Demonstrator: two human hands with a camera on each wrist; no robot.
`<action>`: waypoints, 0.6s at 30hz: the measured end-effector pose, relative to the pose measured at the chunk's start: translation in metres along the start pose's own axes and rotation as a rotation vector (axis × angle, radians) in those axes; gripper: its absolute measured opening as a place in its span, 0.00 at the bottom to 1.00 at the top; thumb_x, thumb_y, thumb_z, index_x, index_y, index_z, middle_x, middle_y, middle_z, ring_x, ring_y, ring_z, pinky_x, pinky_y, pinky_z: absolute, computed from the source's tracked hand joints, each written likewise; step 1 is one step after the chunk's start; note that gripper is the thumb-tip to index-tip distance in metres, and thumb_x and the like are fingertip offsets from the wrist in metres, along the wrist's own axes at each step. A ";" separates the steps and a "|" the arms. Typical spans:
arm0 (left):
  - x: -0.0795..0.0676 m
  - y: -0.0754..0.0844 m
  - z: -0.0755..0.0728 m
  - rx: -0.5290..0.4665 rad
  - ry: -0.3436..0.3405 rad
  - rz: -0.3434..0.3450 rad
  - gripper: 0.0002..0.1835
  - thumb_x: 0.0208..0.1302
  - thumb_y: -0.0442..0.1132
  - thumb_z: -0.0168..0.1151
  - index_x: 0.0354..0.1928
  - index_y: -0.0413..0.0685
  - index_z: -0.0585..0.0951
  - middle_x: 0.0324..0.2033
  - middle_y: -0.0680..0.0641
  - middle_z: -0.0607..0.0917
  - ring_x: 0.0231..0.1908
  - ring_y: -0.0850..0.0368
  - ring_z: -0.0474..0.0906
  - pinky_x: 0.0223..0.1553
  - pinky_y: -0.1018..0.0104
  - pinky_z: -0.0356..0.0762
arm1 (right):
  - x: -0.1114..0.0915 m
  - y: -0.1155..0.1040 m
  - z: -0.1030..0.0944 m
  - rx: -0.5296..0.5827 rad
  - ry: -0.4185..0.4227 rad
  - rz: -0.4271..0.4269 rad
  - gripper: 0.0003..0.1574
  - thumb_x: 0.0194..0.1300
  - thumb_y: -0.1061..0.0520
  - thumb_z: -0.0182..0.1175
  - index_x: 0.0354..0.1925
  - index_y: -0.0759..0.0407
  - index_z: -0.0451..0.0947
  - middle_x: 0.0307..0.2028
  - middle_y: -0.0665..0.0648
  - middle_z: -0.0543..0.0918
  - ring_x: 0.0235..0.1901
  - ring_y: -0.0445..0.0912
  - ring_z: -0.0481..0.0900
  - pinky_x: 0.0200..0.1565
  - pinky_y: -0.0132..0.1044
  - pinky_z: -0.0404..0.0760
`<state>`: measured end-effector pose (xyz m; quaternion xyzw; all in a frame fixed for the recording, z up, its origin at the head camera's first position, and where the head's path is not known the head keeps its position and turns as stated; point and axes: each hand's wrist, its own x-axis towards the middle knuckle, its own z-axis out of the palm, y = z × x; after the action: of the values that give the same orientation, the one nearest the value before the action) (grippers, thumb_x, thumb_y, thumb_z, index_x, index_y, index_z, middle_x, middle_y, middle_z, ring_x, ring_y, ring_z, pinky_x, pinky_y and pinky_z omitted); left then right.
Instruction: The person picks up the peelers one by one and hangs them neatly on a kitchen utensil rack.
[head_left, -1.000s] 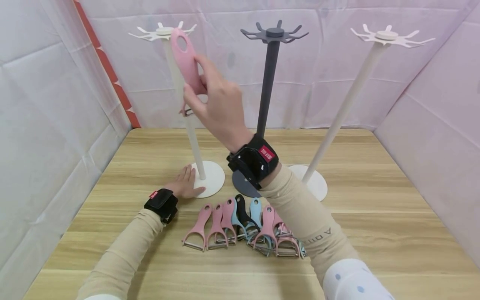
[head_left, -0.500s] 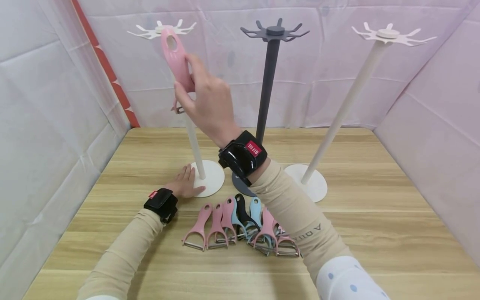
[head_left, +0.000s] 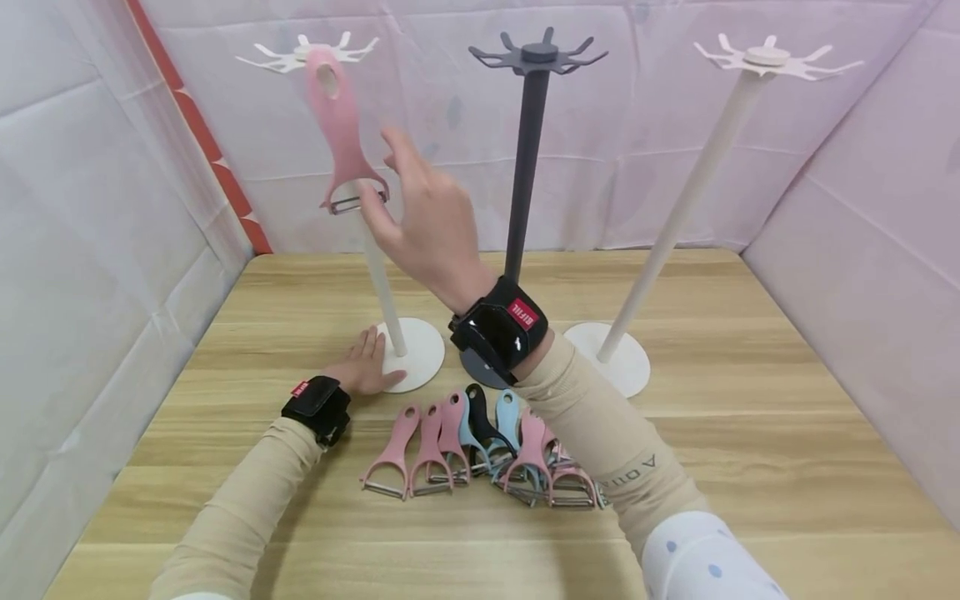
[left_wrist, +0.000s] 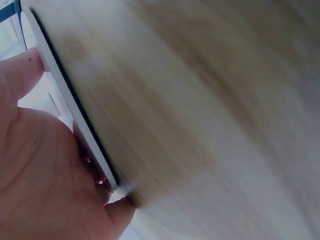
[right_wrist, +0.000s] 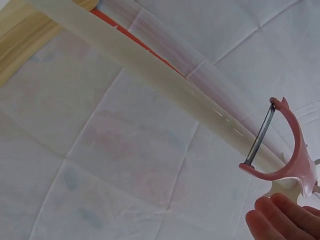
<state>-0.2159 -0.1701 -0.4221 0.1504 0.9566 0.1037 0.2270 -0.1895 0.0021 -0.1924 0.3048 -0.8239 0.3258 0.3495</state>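
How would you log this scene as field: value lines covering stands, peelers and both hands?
Stands: left white stand, middle dark grey stand, right white stand
Raised: pink peeler, handle upward, at left white stand's top
Left hand: touching left white stand's base
Right hand: beside pink peeler, not gripping it
On table: other pink peelers, blue peelers, black peeler

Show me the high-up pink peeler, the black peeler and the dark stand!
High-up pink peeler (head_left: 341, 125), head view: on its handle.
Black peeler (head_left: 482, 427), head view: on its handle.
Dark stand (head_left: 527, 158), head view: on its pole.
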 end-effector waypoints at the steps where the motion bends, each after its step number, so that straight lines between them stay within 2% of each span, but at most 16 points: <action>1: -0.002 0.001 -0.001 0.007 -0.007 -0.001 0.47 0.66 0.59 0.38 0.65 0.25 0.34 0.65 0.28 0.30 0.66 0.36 0.25 0.65 0.48 0.35 | -0.002 0.001 -0.001 0.008 -0.001 -0.001 0.28 0.63 0.55 0.52 0.57 0.69 0.66 0.44 0.60 0.82 0.34 0.48 0.81 0.27 0.34 0.73; 5: -0.010 0.005 -0.008 -0.006 -0.010 0.010 0.47 0.66 0.58 0.39 0.65 0.23 0.35 0.65 0.27 0.31 0.65 0.35 0.26 0.64 0.47 0.35 | -0.015 0.004 -0.007 0.021 -0.019 0.001 0.26 0.62 0.55 0.54 0.55 0.68 0.68 0.41 0.61 0.82 0.40 0.48 0.81 0.31 0.34 0.76; 9: -0.015 0.006 -0.011 -0.022 -0.010 0.014 0.47 0.66 0.58 0.38 0.65 0.22 0.37 0.65 0.26 0.31 0.65 0.34 0.26 0.64 0.47 0.34 | -0.030 0.011 -0.015 0.015 -0.039 0.000 0.23 0.61 0.56 0.55 0.52 0.67 0.71 0.38 0.60 0.83 0.36 0.48 0.82 0.30 0.35 0.77; 13: -0.018 0.005 -0.012 -0.010 -0.022 0.003 0.46 0.66 0.58 0.37 0.65 0.24 0.35 0.65 0.27 0.30 0.65 0.36 0.25 0.65 0.48 0.33 | -0.049 0.022 -0.021 0.004 -0.068 0.009 0.21 0.61 0.57 0.56 0.50 0.67 0.74 0.37 0.60 0.83 0.36 0.47 0.82 0.33 0.37 0.78; 18: -0.018 0.002 -0.011 -0.006 -0.005 0.010 0.46 0.67 0.57 0.39 0.64 0.22 0.36 0.64 0.26 0.31 0.65 0.34 0.26 0.64 0.47 0.34 | -0.074 0.040 -0.028 -0.006 -0.130 0.033 0.19 0.61 0.58 0.56 0.48 0.67 0.75 0.37 0.61 0.83 0.37 0.50 0.81 0.37 0.40 0.77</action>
<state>-0.2049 -0.1756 -0.4043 0.1549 0.9549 0.1073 0.2293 -0.1657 0.0677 -0.2471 0.3107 -0.8508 0.3085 0.2905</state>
